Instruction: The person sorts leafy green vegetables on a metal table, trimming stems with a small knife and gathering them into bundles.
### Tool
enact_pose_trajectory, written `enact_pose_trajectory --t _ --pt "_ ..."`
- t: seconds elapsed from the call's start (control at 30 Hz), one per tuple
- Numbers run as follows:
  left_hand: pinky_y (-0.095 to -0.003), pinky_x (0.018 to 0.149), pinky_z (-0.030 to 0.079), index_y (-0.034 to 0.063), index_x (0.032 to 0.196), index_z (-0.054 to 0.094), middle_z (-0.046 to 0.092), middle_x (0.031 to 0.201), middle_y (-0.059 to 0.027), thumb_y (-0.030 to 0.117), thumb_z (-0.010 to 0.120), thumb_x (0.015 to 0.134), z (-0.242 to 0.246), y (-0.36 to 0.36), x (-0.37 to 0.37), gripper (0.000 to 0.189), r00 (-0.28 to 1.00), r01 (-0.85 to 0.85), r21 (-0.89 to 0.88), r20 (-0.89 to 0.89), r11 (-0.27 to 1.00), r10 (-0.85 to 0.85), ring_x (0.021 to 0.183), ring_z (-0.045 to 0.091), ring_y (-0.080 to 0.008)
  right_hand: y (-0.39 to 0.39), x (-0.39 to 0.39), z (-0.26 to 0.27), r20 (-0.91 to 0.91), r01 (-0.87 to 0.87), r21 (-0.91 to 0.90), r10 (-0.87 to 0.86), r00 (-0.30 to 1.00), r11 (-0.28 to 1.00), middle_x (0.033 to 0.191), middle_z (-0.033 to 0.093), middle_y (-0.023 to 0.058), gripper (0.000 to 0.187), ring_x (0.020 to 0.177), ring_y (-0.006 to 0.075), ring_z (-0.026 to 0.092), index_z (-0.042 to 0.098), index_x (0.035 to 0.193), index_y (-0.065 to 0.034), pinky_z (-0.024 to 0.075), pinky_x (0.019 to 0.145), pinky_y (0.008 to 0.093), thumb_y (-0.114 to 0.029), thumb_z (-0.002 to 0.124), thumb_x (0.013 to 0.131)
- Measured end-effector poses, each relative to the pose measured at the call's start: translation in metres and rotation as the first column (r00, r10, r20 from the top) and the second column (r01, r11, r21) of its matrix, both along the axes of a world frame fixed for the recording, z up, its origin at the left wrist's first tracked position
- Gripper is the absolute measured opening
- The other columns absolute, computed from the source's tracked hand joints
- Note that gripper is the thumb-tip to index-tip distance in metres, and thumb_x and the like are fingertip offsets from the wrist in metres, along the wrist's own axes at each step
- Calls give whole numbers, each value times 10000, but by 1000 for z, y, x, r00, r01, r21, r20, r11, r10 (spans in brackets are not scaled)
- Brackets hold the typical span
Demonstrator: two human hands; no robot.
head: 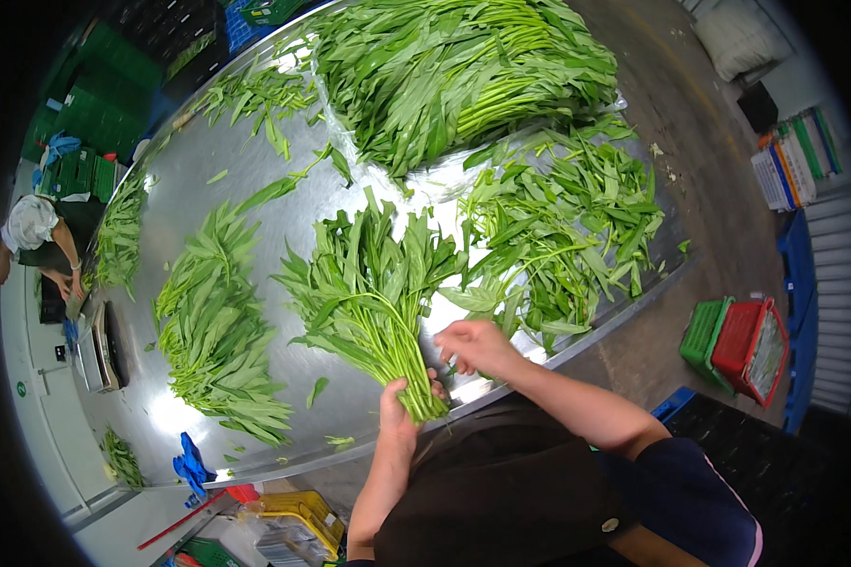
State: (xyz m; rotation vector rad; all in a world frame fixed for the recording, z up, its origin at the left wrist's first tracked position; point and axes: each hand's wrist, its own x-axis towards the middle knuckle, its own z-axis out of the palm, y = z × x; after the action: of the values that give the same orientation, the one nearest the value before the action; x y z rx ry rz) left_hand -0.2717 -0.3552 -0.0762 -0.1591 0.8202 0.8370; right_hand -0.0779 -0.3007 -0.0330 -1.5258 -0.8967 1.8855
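My left hand [404, 404] grips a bunch of long-stemmed leafy greens [376, 298] by its stem ends, over the near edge of a metal table [291, 404]. The leaves fan out away from me. To the right of the stems is my right hand [475, 347], fingers curled, with nothing clearly seen in it. A loose heap of greens and trimmings [567, 234] lies just beyond it. Left of the bunch, a long row of greens [220, 333] rests on the table. A large pile of greens [461, 78] sits on clear plastic sheeting [337, 135] at the far side.
Another person [42, 234] works at the table's far left, near a weighing scale [98, 351]. A blue glove [191, 464] lies at the near left edge. Green [705, 344] and red crates [748, 347] stand on the floor at right, a yellow crate [312, 514] below the table at left.
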Motion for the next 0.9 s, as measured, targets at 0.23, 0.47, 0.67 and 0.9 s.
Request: enact_pose_trajectory --t 0.23,0.47,0.67,0.9 --pt "-420 951 474 -8 1285 445 552 1217 -142 193 681 770 -17 -19 -14 601 984 -91 28 -151 995 95 1101 561 -283 -8 -49 5 431 -353 416 160 888 838 672 640 142 215 620 338 627 596 799 -25 485 591 424 -227 665 791" --pt "-397 848 519 -24 1259 449 599 1079 -147 127 662 702 -9 -15 -20 615 973 -19 86 -227 996 38 942 619 -276 -12 -52 12 198 -285 527 211 957 801 691 633 129 118 598 267 639 588 892 -9 496 578 373 -104 605 824" --pt "-412 666 500 -56 1109 534 600 891 -157 179 639 635 -3 -14 -19 540 998 -41 120 -45 992 47 693 581 -275 -2 -22 4 45 -68 355 56 997 932 792 620 42 220 576 79 601 576 1002 2 485 533 231 2 663 800" --pt "-423 713 515 -70 1102 556 632 888 -173 214 654 635 -2 -10 -14 555 995 61 131 -83 990 -51 752 624 -310 36 -24 16 306 -157 347 46 951 925 693 684 59 186 517 92 618 699 882 -20 456 477 239 -198 654 858"
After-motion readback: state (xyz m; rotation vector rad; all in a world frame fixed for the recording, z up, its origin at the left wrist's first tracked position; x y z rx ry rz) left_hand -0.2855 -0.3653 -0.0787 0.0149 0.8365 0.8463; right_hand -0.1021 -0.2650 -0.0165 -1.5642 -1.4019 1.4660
